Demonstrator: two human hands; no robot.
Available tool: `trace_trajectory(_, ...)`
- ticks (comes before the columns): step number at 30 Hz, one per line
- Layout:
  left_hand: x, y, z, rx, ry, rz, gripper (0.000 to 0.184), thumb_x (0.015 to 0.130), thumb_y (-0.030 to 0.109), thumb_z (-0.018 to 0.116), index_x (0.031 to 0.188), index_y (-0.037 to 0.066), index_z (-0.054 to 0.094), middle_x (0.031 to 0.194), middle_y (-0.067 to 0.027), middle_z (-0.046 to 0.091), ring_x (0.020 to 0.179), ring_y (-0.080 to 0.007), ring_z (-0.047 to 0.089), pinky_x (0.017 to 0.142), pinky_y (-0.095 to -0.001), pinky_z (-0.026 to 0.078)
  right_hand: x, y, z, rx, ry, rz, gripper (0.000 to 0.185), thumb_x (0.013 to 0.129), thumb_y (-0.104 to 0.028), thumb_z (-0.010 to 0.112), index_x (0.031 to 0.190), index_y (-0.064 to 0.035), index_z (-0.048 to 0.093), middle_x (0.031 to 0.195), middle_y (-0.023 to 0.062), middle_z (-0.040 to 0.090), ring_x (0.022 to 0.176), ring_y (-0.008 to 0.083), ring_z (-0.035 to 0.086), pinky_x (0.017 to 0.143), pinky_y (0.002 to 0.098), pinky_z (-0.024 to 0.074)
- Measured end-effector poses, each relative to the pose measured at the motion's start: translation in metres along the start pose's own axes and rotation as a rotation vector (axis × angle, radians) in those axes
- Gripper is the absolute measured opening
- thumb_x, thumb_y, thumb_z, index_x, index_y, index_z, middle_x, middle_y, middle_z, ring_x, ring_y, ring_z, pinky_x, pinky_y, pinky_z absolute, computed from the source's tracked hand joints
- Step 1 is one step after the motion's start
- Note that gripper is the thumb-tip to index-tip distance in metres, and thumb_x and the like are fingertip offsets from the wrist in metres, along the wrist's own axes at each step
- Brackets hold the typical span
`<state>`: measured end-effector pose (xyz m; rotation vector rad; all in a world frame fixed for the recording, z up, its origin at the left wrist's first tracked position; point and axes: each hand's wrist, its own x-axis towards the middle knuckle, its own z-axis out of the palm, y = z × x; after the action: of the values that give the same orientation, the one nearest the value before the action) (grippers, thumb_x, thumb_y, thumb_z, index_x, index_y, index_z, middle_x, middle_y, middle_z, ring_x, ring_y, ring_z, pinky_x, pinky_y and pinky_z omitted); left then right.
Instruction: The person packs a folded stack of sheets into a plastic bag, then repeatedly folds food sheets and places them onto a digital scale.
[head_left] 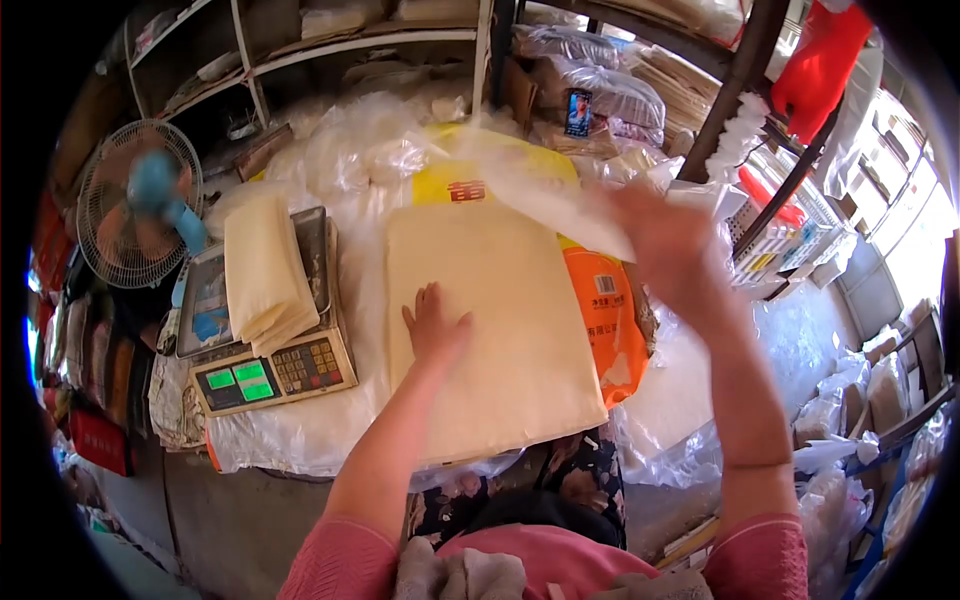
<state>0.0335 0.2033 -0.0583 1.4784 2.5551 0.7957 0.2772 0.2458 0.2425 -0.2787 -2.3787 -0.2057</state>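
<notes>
A stack of thin cream sheets lies in front of me on plastic and printed sacks. My left hand rests on the stack's left part, fingers spread. Raised beyond the right back corner, my right hand is smeared by motion, next to a blurred, pale translucent sheet; its fingers cannot be made out. To the left, a folded bundle of cream sheets lies on the tray of a digital scale with green displays.
A fan stands at the left. A yellow sack and an orange sack show around the stack. A phone stands at the back near bagged goods. Shelves line the back; a dark post rises at right.
</notes>
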Motion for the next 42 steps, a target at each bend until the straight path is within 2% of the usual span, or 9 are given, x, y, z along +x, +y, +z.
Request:
trace_trajectory(8,-0.102,-0.013,-0.096,-0.212,0.279,0.691,0.042,0.077,0.010,0.061,0.119,0.011,0.057,0.126,-0.0072,0.055,0.127,-0.0274,0.044,0.110,-0.0461,0.026,-0.140,-0.090,0.090,0.288,-0.304,-0.020,0.042,0.073,-0.006,0.060,0.115,-0.0057,0.060,0.110,0.0114,0.061,0.094,0.0259,0.063,0.082,0.0363,0.0528)
trace_trajectory(14,-0.130,-0.046,-0.097,-0.299,-0.122,0.568,0.049,0.068,-0.018,0.050,0.104,0.011,0.066,0.108,-0.0043,0.067,0.111,-0.0232,0.060,0.108,-0.0477,0.031,-0.213,-0.062,0.098,0.013,-0.530,0.129,0.040,0.075,-0.010,0.061,0.115,-0.0085,0.061,0.113,0.0075,0.061,0.099,0.0254,0.062,0.101,0.0422,0.0394)
trace_trajectory(21,-0.150,-0.075,-0.098,-0.711,-0.324,0.207,0.030,0.079,-0.007,0.056,0.105,0.004,0.067,0.105,-0.0102,0.068,0.101,-0.0212,0.064,0.091,-0.0336,0.047,-0.199,-0.025,0.011,0.663,-0.901,0.842,0.032,0.082,-0.011,0.070,0.114,-0.0097,0.065,0.103,0.0044,0.068,0.100,0.0192,0.064,0.095,0.0317,0.0436)
trace_trajectory(25,-0.164,-0.078,-0.108,-0.885,-0.345,0.052,0.023,0.088,0.000,0.052,0.106,-0.001,0.066,0.106,-0.0103,0.068,0.099,-0.0184,0.062,0.088,-0.0296,0.047,-0.196,-0.012,0.005,1.254,-0.392,0.712,0.041,0.078,-0.007,0.074,0.117,-0.0052,0.063,0.117,0.0092,0.064,0.108,0.0143,0.059,0.095,0.0311,0.0444)
trace_trajectory(30,-0.168,-0.083,-0.109,-0.962,-0.411,0.061,0.021,0.086,0.000,0.056,0.104,-0.004,0.066,0.107,-0.0125,0.067,0.103,-0.0203,0.061,0.091,-0.0315,0.046,-0.225,-0.014,0.062,0.582,-0.613,0.428,0.048,0.072,-0.001,0.068,0.117,-0.0168,0.065,0.126,0.0055,0.060,0.130,0.0272,0.045,0.108,0.0468,0.0331)
trace_trajectory(34,-0.168,-0.086,-0.105,-0.883,-0.314,0.413,0.021,0.085,0.002,0.059,0.103,-0.003,0.067,0.108,-0.0115,0.067,0.103,-0.0195,0.062,0.090,-0.0297,0.047,-0.244,-0.008,0.081,0.670,-0.488,0.456,0.033,0.074,-0.001,0.066,0.106,-0.0099,0.069,0.112,0.0051,0.067,0.121,0.0264,0.054,0.105,0.0436,0.0353)
trace_trajectory(38,-0.160,-0.062,-0.129,-0.748,-0.227,-0.046,0.016,0.084,0.002,0.060,0.098,-0.003,0.067,0.096,-0.0100,0.069,0.089,-0.0173,0.065,0.079,-0.0296,0.051,-0.226,-0.015,0.081,0.792,-0.469,0.907,0.021,0.079,-0.003,0.065,0.100,-0.0018,0.067,0.095,0.0062,0.069,0.093,0.0158,0.063,0.083,0.0307,0.0476)
trace_trajectory(39,-0.150,-0.062,-0.127,-0.519,-0.057,0.135,0.012,0.086,0.003,0.059,0.094,-0.002,0.066,0.089,-0.0092,0.068,0.082,-0.0144,0.064,0.073,-0.0285,0.051,-0.207,-0.013,0.083,0.752,-0.463,1.161,0.017,0.082,-0.004,0.063,0.098,-0.0002,0.066,0.090,0.0063,0.069,0.083,0.0121,0.063,0.075,0.0280,0.0495)
trace_trajectory(42,-0.113,-0.046,-0.113,-0.598,0.080,-0.222,0.022,0.086,0.010,0.063,0.104,-0.003,0.060,0.085,-0.0111,0.066,0.077,-0.0149,0.062,0.070,-0.0298,0.049,-0.208,0.005,0.126,0.808,-0.170,1.122,0.020,0.086,-0.010,0.062,0.102,0.0017,0.061,0.079,0.0045,0.066,0.071,0.0077,0.058,0.065,0.0244,0.0473)
